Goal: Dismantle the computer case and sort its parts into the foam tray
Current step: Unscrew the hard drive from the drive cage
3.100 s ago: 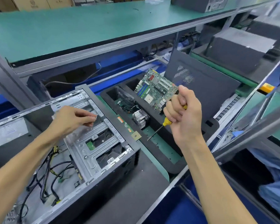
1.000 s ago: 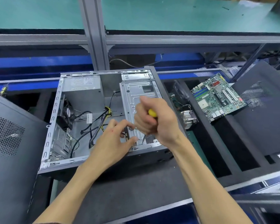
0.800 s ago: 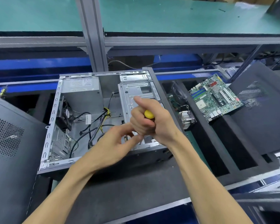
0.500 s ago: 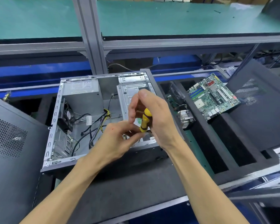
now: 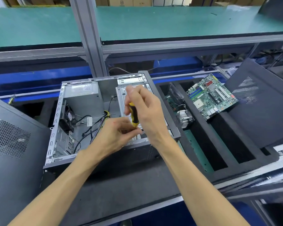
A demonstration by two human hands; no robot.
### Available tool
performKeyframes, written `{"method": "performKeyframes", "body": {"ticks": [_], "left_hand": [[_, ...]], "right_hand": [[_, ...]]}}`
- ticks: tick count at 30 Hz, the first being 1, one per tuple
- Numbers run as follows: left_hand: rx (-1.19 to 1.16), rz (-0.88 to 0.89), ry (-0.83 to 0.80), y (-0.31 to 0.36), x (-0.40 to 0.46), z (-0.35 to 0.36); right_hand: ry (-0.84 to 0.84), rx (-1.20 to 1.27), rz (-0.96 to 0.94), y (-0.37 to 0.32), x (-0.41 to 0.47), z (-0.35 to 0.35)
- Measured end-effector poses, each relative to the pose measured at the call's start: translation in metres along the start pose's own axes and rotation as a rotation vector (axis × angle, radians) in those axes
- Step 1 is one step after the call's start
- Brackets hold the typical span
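Our right hand (image 5: pixel 147 111) grips the screwdriver (image 5: pixel 134 116) upright over the case (image 5: pixel 82 101); our left hand (image 5: pixel 116 132) pinches at its tip. We should keep it vertical, pressing firmly.

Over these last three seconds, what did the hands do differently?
The right hand carried the screwdriver from above the foam tray leftward to the computer case and stood it upright over the drive cage. The left hand slid down to pinch near its tip. The motherboard and heatsink stayed in the tray.
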State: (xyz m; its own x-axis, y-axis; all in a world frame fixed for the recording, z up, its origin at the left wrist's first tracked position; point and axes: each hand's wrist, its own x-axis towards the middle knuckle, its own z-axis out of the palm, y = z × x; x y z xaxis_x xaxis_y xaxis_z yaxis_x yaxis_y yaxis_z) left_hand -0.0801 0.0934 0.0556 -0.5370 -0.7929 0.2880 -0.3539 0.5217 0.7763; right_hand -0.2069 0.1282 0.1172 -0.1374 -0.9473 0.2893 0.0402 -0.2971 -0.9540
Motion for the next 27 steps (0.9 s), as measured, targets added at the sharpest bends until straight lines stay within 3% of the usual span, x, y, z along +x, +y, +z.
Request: {"method": "performKeyframes", "body": {"ticks": [3, 8, 10, 15, 21, 27], "left_hand": [[-0.002, 0.034, 0.005, 0.001, -0.004, 0.005], [0.049, 0.003, -0.168, -0.001, 0.000, -0.007], [0.046, 0.051, -0.124, -0.001, 0.000, -0.008], [0.050, 0.025, 0.017, 0.000, -0.002, -0.002], [0.087, 0.013, 0.042, -0.007, 0.002, 0.002], [0.066, 0.007, 0.006, -0.008, 0.002, 0.007]], "right_hand": [[0.006, 0.017, 0.036, -0.001, -0.002, 0.003], [-0.257, 0.071, 0.108, -0.006, 0.007, -0.004], [-0.222, -0.116, 0.066, -0.005, 0.005, -0.001], [0.102, -0.792, -0.097, 0.000, -0.004, -0.007], [-0.095, -0.927, -0.167, -0.016, -0.001, -0.014], [-0.129, -0.932, -0.156, -0.021, 0.008, -0.015]]}}
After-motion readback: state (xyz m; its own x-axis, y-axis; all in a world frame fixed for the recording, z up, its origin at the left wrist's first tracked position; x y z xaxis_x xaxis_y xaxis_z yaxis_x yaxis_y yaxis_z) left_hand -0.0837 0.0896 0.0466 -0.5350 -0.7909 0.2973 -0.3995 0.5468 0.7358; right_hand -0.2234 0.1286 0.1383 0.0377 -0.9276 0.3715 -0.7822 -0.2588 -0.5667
